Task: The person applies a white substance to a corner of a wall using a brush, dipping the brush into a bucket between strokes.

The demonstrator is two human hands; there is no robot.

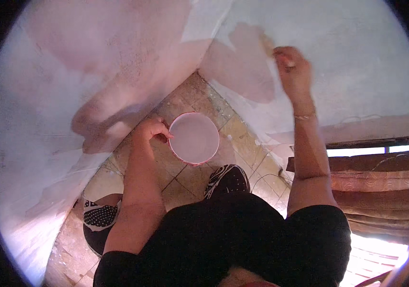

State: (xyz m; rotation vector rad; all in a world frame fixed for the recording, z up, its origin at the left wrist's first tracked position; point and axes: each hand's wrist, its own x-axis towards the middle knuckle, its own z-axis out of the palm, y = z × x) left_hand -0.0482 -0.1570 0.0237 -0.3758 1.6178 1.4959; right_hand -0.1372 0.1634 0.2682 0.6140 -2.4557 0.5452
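My left hand (155,130) grips the rim of a round, red-edged bucket (171,150), with the thumb over the edge. Pale, milky liquid (194,138) shows inside it. Raised in front of the right-hand wall (351,71), my right hand (294,70) is closed around a small tool that looks like a paintbrush (268,43). Its tan end is blurred and points up and left at the wall. Whether it touches the wall is hard to tell, and its handle is mostly hidden by my fingers.
The left-hand wall (46,125) meets the right one in a corner beyond the bucket. White specks mark the tiled floor (175,179). A brown curtain (376,199) hangs by a bright opening at the right. A thin cable (267,175) runs near the right wall's base.
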